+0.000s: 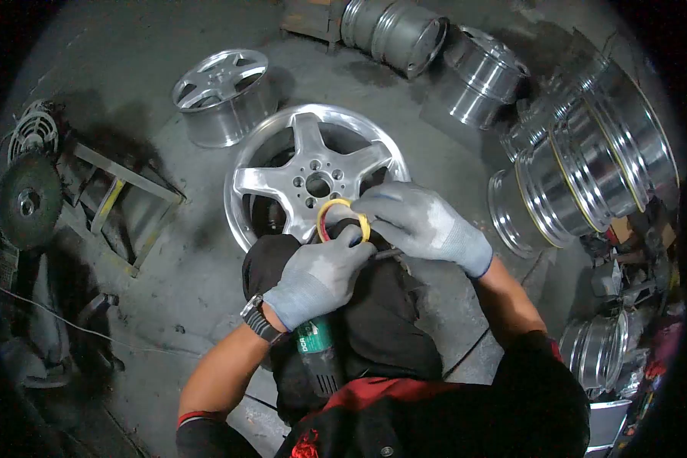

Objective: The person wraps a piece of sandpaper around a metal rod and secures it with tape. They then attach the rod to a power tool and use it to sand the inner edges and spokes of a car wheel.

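A roll of yellow tape [333, 203] is held up over my lap, its ring facing me. My left hand [320, 271], in a grey work glove with a watch at the wrist, is closed on the lower edge of the roll. My right hand [427, 227], gloved too, has its fingers pinched at the roll's right edge. Just beyond the hands lies a polished five-spoke wheel rim [309, 141], face up. A green and black power tool [314, 338] rests on my lap beneath my left wrist, its front end hidden.
Another spoked rim [225, 99] stands behind on the floor. Stacked rims [572, 164] line the right side, with more rim barrels [393, 34] at the back. To the left are a metal frame [122, 202] and a round disc [28, 201]. A cable [76, 324] crosses the floor.
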Demonstrator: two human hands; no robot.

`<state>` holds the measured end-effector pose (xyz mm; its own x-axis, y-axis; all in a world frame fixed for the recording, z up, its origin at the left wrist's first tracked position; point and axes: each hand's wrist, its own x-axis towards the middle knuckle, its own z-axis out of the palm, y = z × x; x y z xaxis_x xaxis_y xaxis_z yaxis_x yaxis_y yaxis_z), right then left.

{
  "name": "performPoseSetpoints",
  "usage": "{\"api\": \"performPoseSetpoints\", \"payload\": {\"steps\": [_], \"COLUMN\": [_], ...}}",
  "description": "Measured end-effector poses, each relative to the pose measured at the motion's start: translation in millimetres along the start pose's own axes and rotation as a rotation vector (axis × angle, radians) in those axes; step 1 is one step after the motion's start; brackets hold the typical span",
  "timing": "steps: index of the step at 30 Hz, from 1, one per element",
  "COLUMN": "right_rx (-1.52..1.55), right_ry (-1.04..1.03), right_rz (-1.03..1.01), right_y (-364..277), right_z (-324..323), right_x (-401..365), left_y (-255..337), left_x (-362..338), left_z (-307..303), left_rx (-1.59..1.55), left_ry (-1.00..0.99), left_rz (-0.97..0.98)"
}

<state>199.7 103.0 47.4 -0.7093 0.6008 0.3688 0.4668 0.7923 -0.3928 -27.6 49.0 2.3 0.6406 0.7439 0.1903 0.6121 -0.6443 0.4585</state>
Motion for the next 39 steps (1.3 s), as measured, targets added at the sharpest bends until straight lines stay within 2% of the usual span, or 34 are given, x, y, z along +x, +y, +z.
{"api": "performPoseSetpoints", "payload": {"steps": [4, 10, 13, 16, 18, 22, 24, 25, 27, 28, 30, 31, 33, 34, 37, 39], "right_rx": [-0.093, 0.015, 0.083, 0.036, -0.118, -0.166, -0.132, -0.130, 0.182, 0.185, 0.144, 0.141, 0.088, 0.119, -0.042, -0.059], "right_ry": [-0.020, -0.053, 0.060, 0.077, 0.018, 0.018, -0.148, -0.149, -0.190, -0.190, 0.066, 0.076, -0.082, -0.310, -0.421, -0.414], "right_rz": [-0.084, 0.044, 0.104, 0.008, -0.071, -0.110, 0.059, 0.063, 0.239, 0.244, 0.060, 0.069, -0.118, -0.039, -0.069, -0.088], "right_y": [17.4, 21.9, 18.3, 13.7, 20.1, 23.7, 7.9, 4.6, -0.4, 0.0, 7.9, 13.4, 22.2, 19.7, 25.7, 31.5], "right_z": [12.2, 12.3, 11.1, 8.5, 12.3, 11.5, -1.3, -4.9, -10.4, -13.1, -19.3, -16.7, -8.8, -13.1, -14.3, -16.9], "right_x": [-10.2, -20.2, -20.2, -13.6, -15.8, -20.0, -19.2, -20.4, -24.1, -21.5, -9.6, -5.4, 7.7, 13.4, 19.5, 17.7], "left_y": [-1.9, -1.6, -3.0, -0.1, -2.2, -2.8, -2.1, -2.0, -3.4, -4.1, -4.4, -4.2, -4.1, -4.5, -2.5, -3.9], "left_x": [-0.8, 0.3, 1.3, 2.9, 3.5, 3.8, 5.3, 5.6, 5.8, 5.6, 5.4, 6.6, 8.4, 8.8, 5.1, 0.1], "left_z": [4.4, 4.2, 6.9, 5.9, 7.1, 7.5, 6.8, 7.2, 8.7, 9.5, 8.8, 8.4, 10.1, 10.5, 5.2, 0.6], "left_rx": [0.004, 0.014, 0.025, 0.020, 0.016, 0.015, 0.027, 0.040, 0.044, 0.050, 0.019, -0.009, -0.019, -0.033, -0.043, -0.084], "left_ry": [0.003, -0.045, -0.043, -0.059, -0.050, -0.055, -0.062, -0.067, -0.044, -0.017, -0.018, -0.017, -0.021, -0.017, -0.020, 0.024], "left_rz": [-0.003, -0.031, -0.020, -0.033, -0.019, -0.014, -0.017, -0.022, -0.003, 0.014, 0.027, 0.040, 0.067, 0.078, 0.051, 0.066]}}
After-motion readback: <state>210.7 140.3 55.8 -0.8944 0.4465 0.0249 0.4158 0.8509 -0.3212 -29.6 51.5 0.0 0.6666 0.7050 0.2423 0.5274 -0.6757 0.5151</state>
